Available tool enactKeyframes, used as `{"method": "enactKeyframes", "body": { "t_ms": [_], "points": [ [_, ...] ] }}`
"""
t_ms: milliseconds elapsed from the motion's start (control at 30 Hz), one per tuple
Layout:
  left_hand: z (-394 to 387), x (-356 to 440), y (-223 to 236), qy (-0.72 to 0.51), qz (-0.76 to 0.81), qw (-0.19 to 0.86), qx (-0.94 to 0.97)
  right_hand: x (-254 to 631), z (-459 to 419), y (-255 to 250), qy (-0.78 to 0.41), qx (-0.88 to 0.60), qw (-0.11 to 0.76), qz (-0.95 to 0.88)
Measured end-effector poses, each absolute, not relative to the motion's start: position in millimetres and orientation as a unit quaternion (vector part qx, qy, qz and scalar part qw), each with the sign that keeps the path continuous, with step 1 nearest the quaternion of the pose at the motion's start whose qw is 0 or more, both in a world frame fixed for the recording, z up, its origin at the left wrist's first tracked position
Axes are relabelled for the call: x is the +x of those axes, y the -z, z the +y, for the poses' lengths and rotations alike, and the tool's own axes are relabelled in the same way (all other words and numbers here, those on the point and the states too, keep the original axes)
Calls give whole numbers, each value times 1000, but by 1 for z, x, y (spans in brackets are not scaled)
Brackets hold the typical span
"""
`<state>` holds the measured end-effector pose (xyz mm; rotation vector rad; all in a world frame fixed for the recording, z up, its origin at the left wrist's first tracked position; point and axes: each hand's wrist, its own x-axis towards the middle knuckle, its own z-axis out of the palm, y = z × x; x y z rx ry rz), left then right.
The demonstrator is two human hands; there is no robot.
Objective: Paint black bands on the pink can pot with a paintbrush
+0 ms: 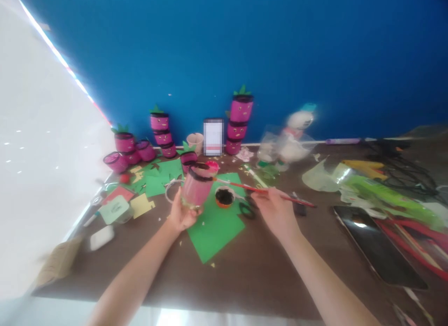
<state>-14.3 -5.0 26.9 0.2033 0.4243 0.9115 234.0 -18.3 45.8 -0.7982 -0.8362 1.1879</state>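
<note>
My left hand (185,214) is closed around the lower part of a pink-painted cup (197,188), tilted slightly, with a dark band around its rim. In my right hand (275,207) is a red paintbrush (245,187), pinched along its handle. The brush tip points left and meets the dark rim band of the cup. Just right of the cup sits a small pot of black paint (224,196). Beneath both lies green paper (217,237). Scissors with dark handles (248,210) rest between the paint pot and my right hand.
Stacked magenta cups with green leaves (240,125) stand along the blue wall, with more at left (125,143). A pixelated upright screen (213,137) is at the back. A phone (378,246) lies at right, and a white case (102,237) at left.
</note>
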Motion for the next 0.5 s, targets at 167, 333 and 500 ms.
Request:
{"method": "enactKeyframes", "body": {
  "t_ms": [167,333,500],
  "points": [
    [-4,-18,-31,-457,195,865,64,241,-11,-44,-484,-369,716,-341],
    [-1,-19,-29,-451,202,868,56,243,-16,-50,-434,-376,712,-404],
    [2,-15,-26,-500,219,834,73,243,-24,-53,-431,-372,694,-441]
  ]
}}
